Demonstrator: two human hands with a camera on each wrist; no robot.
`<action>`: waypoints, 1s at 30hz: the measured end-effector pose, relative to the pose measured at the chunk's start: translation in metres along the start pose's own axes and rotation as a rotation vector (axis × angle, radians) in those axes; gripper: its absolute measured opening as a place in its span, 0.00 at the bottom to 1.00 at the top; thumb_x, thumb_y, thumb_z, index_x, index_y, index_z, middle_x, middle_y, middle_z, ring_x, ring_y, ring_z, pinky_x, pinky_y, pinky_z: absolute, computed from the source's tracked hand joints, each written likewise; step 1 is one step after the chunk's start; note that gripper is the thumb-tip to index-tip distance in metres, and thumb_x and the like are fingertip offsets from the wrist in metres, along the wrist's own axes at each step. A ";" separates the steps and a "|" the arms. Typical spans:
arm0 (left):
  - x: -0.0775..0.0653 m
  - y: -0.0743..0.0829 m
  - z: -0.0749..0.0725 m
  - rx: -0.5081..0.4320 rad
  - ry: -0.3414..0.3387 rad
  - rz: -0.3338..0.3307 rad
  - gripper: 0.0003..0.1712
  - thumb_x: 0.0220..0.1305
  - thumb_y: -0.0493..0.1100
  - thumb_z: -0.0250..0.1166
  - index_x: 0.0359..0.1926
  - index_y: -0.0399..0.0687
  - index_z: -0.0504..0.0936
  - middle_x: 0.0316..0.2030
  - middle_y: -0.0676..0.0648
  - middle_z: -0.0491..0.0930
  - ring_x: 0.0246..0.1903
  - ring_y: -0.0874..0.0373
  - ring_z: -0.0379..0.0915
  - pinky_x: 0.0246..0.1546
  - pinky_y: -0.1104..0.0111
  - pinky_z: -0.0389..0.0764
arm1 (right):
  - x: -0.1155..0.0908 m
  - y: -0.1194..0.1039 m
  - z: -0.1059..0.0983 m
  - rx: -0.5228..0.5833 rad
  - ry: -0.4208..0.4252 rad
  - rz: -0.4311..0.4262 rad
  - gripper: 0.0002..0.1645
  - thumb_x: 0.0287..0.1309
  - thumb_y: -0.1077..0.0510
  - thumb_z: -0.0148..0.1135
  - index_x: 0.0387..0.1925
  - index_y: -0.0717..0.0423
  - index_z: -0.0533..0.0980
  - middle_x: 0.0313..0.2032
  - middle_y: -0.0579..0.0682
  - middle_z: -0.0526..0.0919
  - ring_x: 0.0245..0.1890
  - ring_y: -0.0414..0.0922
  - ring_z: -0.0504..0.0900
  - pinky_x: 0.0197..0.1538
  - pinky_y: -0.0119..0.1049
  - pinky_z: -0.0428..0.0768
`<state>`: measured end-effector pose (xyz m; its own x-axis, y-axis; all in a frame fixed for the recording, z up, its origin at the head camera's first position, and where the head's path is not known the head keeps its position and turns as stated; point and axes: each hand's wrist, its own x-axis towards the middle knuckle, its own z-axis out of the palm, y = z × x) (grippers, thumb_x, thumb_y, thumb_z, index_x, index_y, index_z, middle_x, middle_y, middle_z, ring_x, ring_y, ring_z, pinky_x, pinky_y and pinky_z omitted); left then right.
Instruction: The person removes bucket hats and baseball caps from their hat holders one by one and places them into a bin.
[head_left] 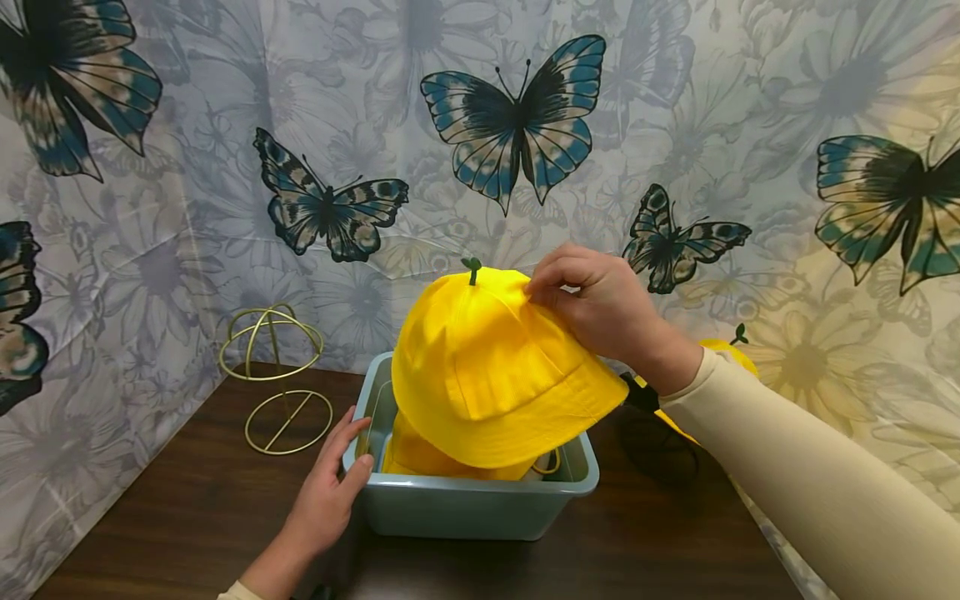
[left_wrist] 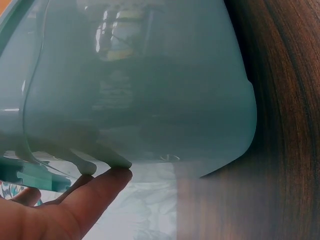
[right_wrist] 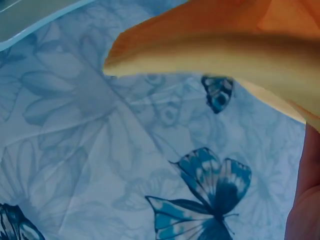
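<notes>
A yellow bucket hat (head_left: pixel 487 358) with a small green sprout on its crown hangs tilted over the grey-blue plastic bin (head_left: pixel 465 504). My right hand (head_left: pixel 600 304) pinches the hat's crown on its right side. Under its brim more yellow fabric (head_left: pixel 427 454) lies inside the bin, with a thin yellow cord loop by the right wall. My left hand (head_left: pixel 330 483) rests at the bin's left rim, thumb and fingers spread along it. In the left wrist view, fingertips touch the bin's outer wall (left_wrist: pixel 150 110). The hat's brim (right_wrist: pixel 210 55) crosses the top of the right wrist view.
A gold wire stand (head_left: pixel 288 421) is on the dark wooden table (head_left: pixel 172 500) left of the bin. Behind my right forearm, another yellow hat (head_left: pixel 731 350) with a sprout sits partly hidden above a dark base. A butterfly-print cloth (head_left: pixel 360 125) hangs behind the table.
</notes>
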<state>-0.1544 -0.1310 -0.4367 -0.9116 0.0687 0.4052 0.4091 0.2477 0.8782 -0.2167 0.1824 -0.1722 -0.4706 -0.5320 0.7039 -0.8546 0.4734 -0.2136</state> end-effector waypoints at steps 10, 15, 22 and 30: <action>-0.001 -0.002 0.001 0.022 0.011 -0.002 0.24 0.76 0.42 0.55 0.70 0.47 0.67 0.76 0.42 0.48 0.73 0.39 0.41 0.64 0.36 0.51 | -0.007 0.021 0.018 -0.059 -0.102 -0.028 0.11 0.54 0.71 0.71 0.31 0.51 0.86 0.34 0.42 0.84 0.36 0.39 0.80 0.42 0.36 0.82; -0.002 -0.001 0.001 0.023 0.012 0.001 0.25 0.76 0.43 0.55 0.70 0.46 0.66 0.76 0.42 0.48 0.73 0.38 0.42 0.64 0.36 0.51 | -0.010 0.027 0.020 -0.069 -0.114 -0.039 0.11 0.54 0.71 0.71 0.31 0.51 0.86 0.35 0.42 0.84 0.36 0.39 0.81 0.42 0.36 0.82; 0.000 -0.001 0.000 0.026 0.006 -0.023 0.26 0.76 0.44 0.54 0.71 0.43 0.65 0.76 0.43 0.48 0.73 0.39 0.41 0.64 0.35 0.50 | -0.004 0.020 0.018 -0.034 -0.062 -0.069 0.11 0.55 0.70 0.71 0.32 0.50 0.86 0.36 0.40 0.85 0.38 0.40 0.81 0.44 0.35 0.81; 0.000 -0.002 0.000 0.016 -0.007 -0.034 0.26 0.77 0.45 0.53 0.71 0.43 0.65 0.76 0.40 0.46 0.73 0.38 0.40 0.64 0.34 0.49 | -0.017 0.036 0.038 -0.034 -0.217 0.047 0.09 0.57 0.69 0.69 0.34 0.52 0.87 0.35 0.41 0.84 0.35 0.39 0.80 0.39 0.34 0.83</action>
<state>-0.1554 -0.1315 -0.4383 -0.9254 0.0666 0.3731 0.3769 0.2653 0.8874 -0.2479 0.1823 -0.2175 -0.5495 -0.6455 0.5305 -0.8243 0.5226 -0.2178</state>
